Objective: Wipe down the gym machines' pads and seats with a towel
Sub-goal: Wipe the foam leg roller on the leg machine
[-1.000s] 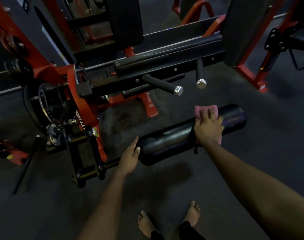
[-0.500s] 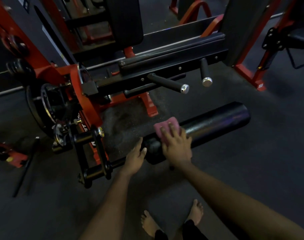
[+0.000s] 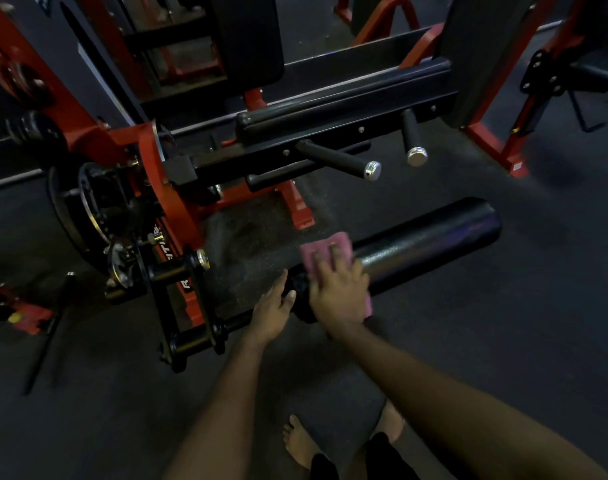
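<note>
Head view: our right hand (image 3: 337,292) presses a towel (image 3: 325,249) flat-fingered onto the pad (image 3: 427,244); our left hand (image 3: 273,306), fingers straight, touches its left end.

The light is dim. Dark, speckled rubber floor (image 3: 503,341) fills most of the view, and a pale strip (image 3: 15,180) runs across it. Beyond the strip stand red frames (image 3: 382,19). On the strip's near side, a red base (image 3: 493,147) sits to the right. To the left a black bar (image 3: 49,334) lies beside a small red piece (image 3: 29,317).
</note>
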